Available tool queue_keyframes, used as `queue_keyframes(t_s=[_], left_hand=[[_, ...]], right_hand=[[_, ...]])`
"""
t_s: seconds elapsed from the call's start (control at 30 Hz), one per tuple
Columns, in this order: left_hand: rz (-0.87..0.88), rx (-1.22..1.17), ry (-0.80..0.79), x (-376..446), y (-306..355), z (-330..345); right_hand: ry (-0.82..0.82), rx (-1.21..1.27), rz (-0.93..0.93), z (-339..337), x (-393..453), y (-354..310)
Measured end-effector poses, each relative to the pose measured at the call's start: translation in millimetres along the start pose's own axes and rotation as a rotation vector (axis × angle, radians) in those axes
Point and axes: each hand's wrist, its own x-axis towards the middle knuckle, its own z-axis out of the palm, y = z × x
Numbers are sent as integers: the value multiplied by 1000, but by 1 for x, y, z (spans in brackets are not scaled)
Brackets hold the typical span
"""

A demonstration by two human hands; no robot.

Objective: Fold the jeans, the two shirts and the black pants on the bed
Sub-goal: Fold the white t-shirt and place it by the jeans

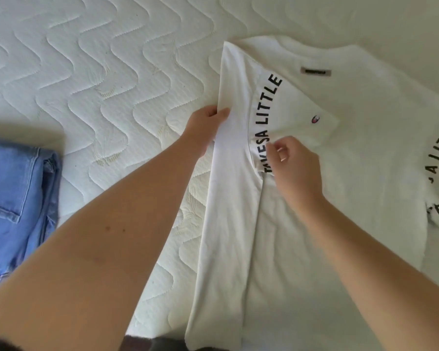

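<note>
Both bare forearms reach forward from the bottom of the view, the left one long and straight. The left hand [205, 125] pinches a cloth edge — thumb on top, fingers tucked under it. The right hand [295, 164] sits just beside it, knuckles up, fingers curled down in a grip on fabric.

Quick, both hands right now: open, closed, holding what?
Left hand: pinching the white shirt at its folded edge.
Right hand: pinching the folded-in sleeve.
</note>
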Motion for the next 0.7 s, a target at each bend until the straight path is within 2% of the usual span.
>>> queue_keyframes(t_s=[0.1,0.2,0.37,0.53,0.63,0.7], left_hand=[[-31,-14,33,-31,-22,-2],[-68,86,18,-78,-56,-9],[-150,186,-16,-156,-117,-19],[-207,326,3,-226,-171,-20],[-218,365,21,-261,-195,-17],[-210,429,-4,-281,-208,-13]], right_hand=[[-122,-31,193,17,-66,31],[-209,8,313,37,-106,50],[-352,-145,293,57,-140,57],[-299,-111,311,50,-169,67],[-477,-99,314,50,-195,77],[-505,-95,318,51,-212,79]])
